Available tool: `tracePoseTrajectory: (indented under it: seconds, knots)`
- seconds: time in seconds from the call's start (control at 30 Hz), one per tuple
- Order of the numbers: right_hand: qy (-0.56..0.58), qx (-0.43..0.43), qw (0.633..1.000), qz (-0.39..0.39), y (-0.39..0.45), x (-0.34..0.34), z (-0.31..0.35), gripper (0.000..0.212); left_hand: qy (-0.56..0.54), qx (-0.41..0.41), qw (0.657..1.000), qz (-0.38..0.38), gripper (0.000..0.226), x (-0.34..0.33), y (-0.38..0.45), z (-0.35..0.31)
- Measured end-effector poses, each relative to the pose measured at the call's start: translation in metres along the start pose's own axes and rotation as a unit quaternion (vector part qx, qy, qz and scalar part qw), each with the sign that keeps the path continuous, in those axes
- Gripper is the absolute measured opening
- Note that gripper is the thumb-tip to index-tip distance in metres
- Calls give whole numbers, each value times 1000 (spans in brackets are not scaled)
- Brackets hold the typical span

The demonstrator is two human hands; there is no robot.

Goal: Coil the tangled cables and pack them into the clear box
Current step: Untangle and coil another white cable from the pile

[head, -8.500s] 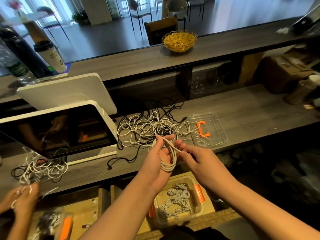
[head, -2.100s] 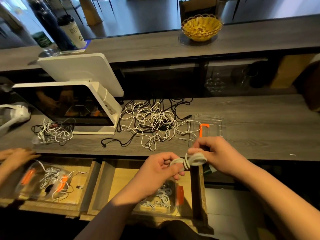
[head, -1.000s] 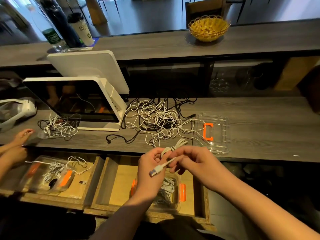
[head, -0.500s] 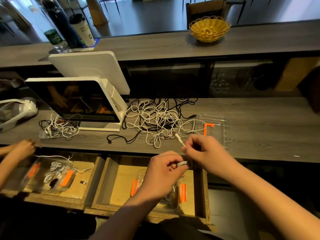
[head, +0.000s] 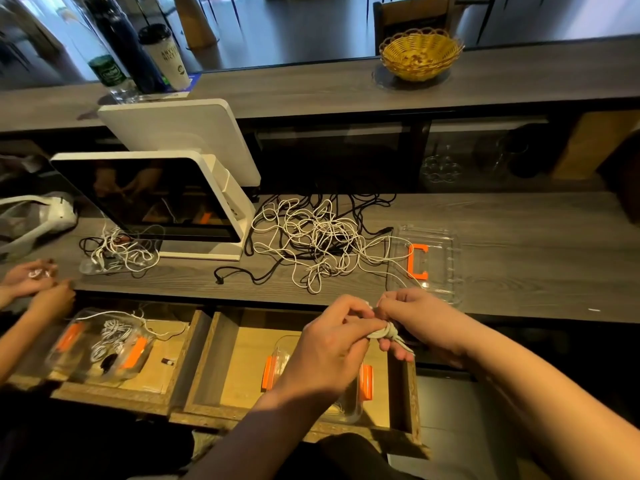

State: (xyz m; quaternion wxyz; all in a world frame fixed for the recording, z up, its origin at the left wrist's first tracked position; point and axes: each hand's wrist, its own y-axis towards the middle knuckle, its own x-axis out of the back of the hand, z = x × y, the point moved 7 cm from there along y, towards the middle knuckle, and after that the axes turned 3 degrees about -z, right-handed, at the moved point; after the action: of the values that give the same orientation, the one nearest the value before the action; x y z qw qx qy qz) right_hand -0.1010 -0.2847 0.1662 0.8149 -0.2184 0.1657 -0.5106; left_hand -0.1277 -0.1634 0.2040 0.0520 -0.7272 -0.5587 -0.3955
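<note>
A small coiled white cable (head: 388,331) sits between my two hands, just in front of the counter edge. My left hand (head: 332,344) pinches one side of the coil and my right hand (head: 415,318) grips the other side with curled fingers. Below my left hand, a clear box (head: 277,362) with orange clips stands in an open wooden drawer, mostly hidden by my hand. On the counter lies a tangle of white and black cables (head: 311,244). The box's clear lid (head: 433,261) with an orange handle lies to the right of the tangle.
A white point-of-sale screen (head: 156,199) stands at the left of the counter. Another person's hands (head: 34,285) work at the far left over a second clear box (head: 100,348) in a neighbouring drawer. A yellow basket (head: 420,53) and bottles sit on the upper shelf.
The loose end of the white cable that stuck up from my right hand is now tucked in, and the coil is tighter between both hands. My hands have barely shifted.
</note>
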Motion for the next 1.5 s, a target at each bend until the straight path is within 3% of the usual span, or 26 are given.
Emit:
tracePoseTrajectory:
  seconds: [0.1,0.17,0.27,0.33,0.43,0.53,0.6,0.77,1.03,1.23,1.5]
  knots:
    - [-10,54,995,-87,-1,8,6,13,-101,103,990,0,33,0,1,11]
    - [-25,84,988,-128,-4,9,9,13,-186,194,963,-14,27,-1,2,19]
    - [-65,132,974,-171,-8,8,15,15,-282,315,903,-75,9,-2,1,33]
    - [-92,168,960,-204,-10,9,19,14,-347,391,851,-53,29,-13,-3,40]
    - [-146,204,941,-229,-15,10,24,15,-391,447,804,29,28,-26,-9,42]
    - [-178,195,943,-205,-17,3,23,10,-421,475,773,7,15,-24,-11,48]
    - [-181,172,946,-209,-16,1,18,15,-393,476,787,8,14,-22,-11,49]
    - [-159,127,956,-211,-14,0,17,17,-258,394,882,-25,9,-10,-4,41]
    - [-126,124,958,-224,-14,-2,22,30,-95,240,962,-85,21,5,6,19]
    - [-182,80,967,-161,-7,-9,17,29,-76,215,968,-106,25,10,3,25]
    - [-171,85,967,-165,-6,-5,13,32,-215,331,916,-76,24,2,1,34]
